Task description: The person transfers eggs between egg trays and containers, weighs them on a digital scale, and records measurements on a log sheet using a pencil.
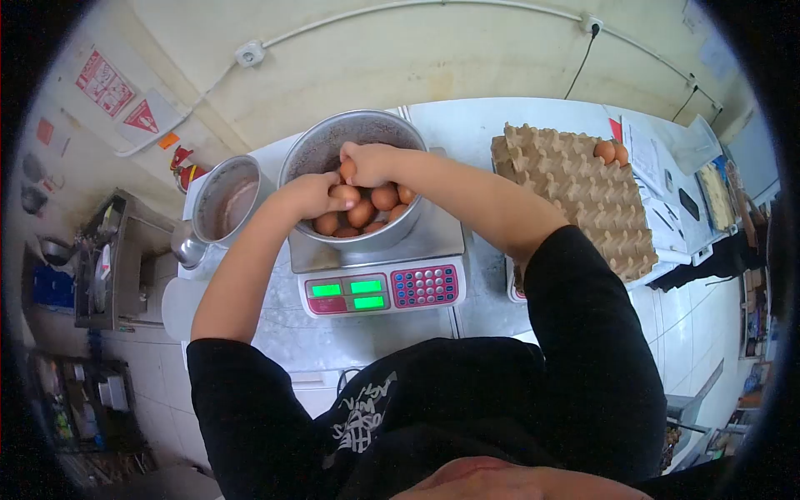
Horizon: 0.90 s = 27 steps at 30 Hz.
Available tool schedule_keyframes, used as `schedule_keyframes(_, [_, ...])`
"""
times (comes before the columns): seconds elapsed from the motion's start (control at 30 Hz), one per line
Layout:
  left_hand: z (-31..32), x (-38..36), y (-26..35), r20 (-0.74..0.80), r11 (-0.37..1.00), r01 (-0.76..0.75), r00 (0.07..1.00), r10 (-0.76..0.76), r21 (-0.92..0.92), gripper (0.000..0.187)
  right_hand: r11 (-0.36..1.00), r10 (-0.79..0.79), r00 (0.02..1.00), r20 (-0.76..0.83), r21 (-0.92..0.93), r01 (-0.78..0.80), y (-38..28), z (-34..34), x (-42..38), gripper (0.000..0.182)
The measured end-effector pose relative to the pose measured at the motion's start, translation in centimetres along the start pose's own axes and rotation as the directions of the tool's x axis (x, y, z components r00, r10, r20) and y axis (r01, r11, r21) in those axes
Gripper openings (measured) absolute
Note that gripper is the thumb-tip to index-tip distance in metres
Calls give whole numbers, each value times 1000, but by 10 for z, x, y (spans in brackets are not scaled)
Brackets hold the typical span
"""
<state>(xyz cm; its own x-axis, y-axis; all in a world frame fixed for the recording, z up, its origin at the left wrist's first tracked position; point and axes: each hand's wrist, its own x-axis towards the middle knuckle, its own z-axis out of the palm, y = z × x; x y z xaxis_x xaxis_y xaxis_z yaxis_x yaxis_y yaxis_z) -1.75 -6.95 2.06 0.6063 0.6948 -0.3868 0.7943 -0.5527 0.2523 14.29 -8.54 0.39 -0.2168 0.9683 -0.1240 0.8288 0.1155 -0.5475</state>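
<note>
Both of my hands reach into a deep metal pot (354,129) that stands on a digital scale (379,287). Several brown eggs (361,213) lie in the pot. My left hand (308,198), at the pot's left side, has its fingers closed on an egg (344,197). Just above it, my right hand (372,163) grips another egg (347,172), its fingertips partly hidden. The scale's green displays are lit, but their digits are too small to read.
Cardboard egg trays (575,187) are stacked on the right, with two eggs (612,152) at the far corner. A second metal pot (229,204) stands to the left beside a metal bowl or scoop (190,247). Papers and a phone (690,205) lie at far right.
</note>
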Motion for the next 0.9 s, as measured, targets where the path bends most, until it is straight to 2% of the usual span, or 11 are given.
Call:
schedule_keyframes(0.13, [11,-1,2,3,984,-109,994,110,139,76,997,60,989,137,-58,-52,-4,2,-10,48])
schedule_keyframes(0.17, [9,-2,5,30,984,-49,999,45,171,80,994,42,989,141,-108,-27,-2,1,-11,49])
schedule_keyframes(0.23, [-3,-2,17,48,950,32,998,-49,312,84,970,-104,995,-2,-223,101,-2,-15,-29,52])
schedule_keyframes(0.27, [-8,-2,23,37,910,68,995,-91,408,84,972,-64,997,-35,-228,54,8,-32,-46,52])
schedule_keyframes(0.33, [-22,-8,45,-106,887,109,992,-68,449,72,941,-280,942,-183,-248,232,15,-67,-80,51])
schedule_keyframes(0.4, [-38,-10,85,-226,925,27,972,64,378,64,904,-334,910,-244,-357,236,49,-115,-123,46])
schedule_keyframes(0.43, [-43,-12,108,-359,954,-46,920,156,296,57,907,-299,910,-288,-383,176,81,-135,-138,42])
schedule_keyframes(0.5, [-45,-3,162,-380,928,-219,865,327,301,47,919,-268,885,-381,-376,116,171,-175,-169,43])
schedule_keyframes(0.63, [-15,48,277,-310,852,-327,828,466,408,48,750,327,839,-435,-422,-510,273,-211,-263,42])
schedule_keyframes(0.8, [39,134,388,-349,827,-425,761,546,367,54,822,167,872,-460,-423,-380,337,-180,-299,37])
schedule_keyframes(0.9, [62,175,428,-521,829,-480,648,556,287,55,831,78,862,-500,-446,-333,348,-178,-301,36])
